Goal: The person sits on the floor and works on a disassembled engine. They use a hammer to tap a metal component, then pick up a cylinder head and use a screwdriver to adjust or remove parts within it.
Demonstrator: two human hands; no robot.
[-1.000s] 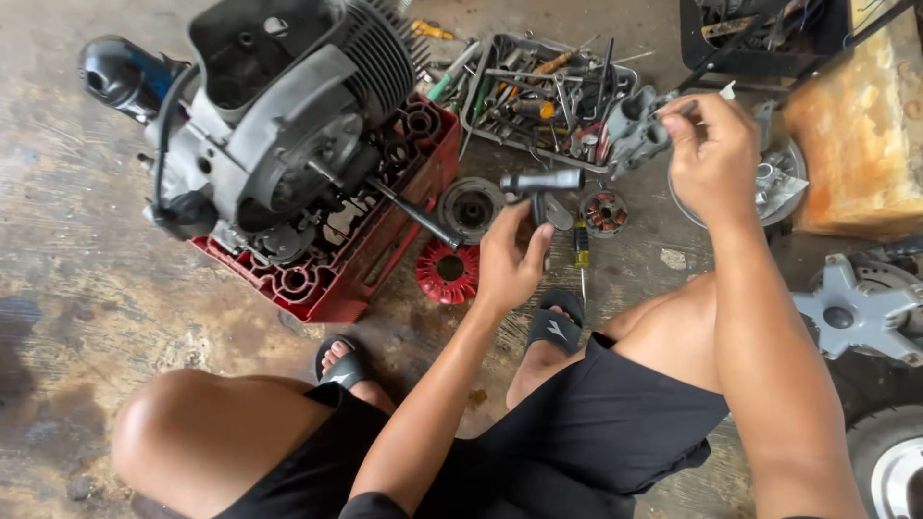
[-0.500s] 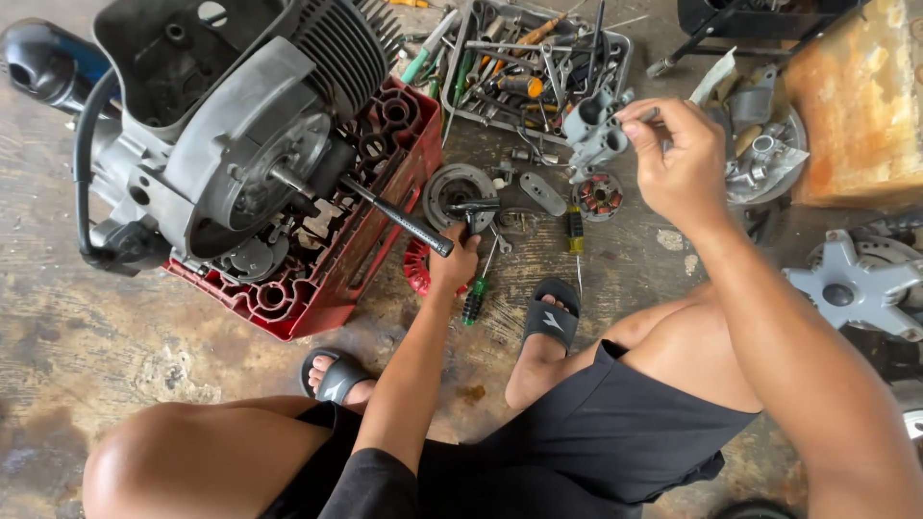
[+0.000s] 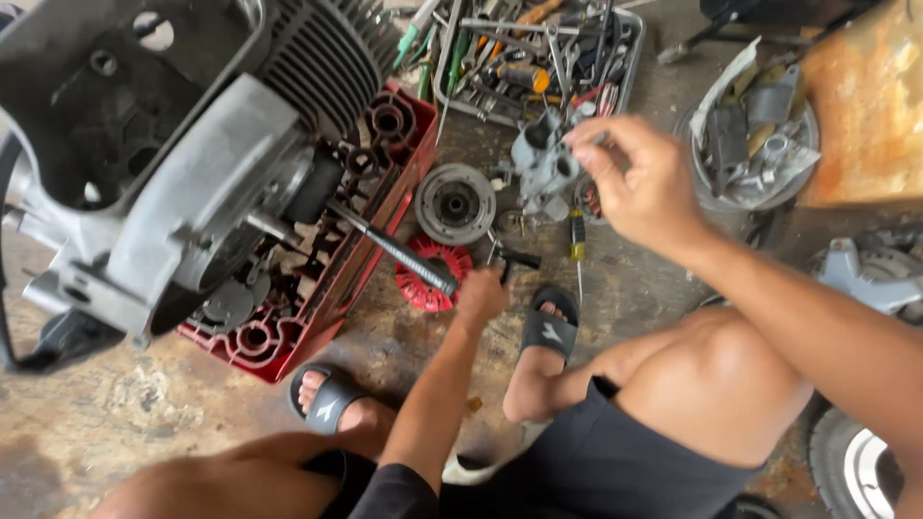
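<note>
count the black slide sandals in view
2: one black rubber slide sandal on the foot beside the red plastic crate, the other sandal on the foot below the yellow-handled screwdriver. None appear hidden.

One head-worn view looks steeply down, close over the engine (image 3: 192, 163) and, seemingly, concrete floor (image 3: 87, 423).

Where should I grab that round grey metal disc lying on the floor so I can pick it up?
Grab the round grey disc by its outer rim, coming straight down from above. It lies flat on the floor, so its rim is the only edge fingers can get around. Come from the near side: the left hand is closest, and the tool tray crowds the far side.
</note>
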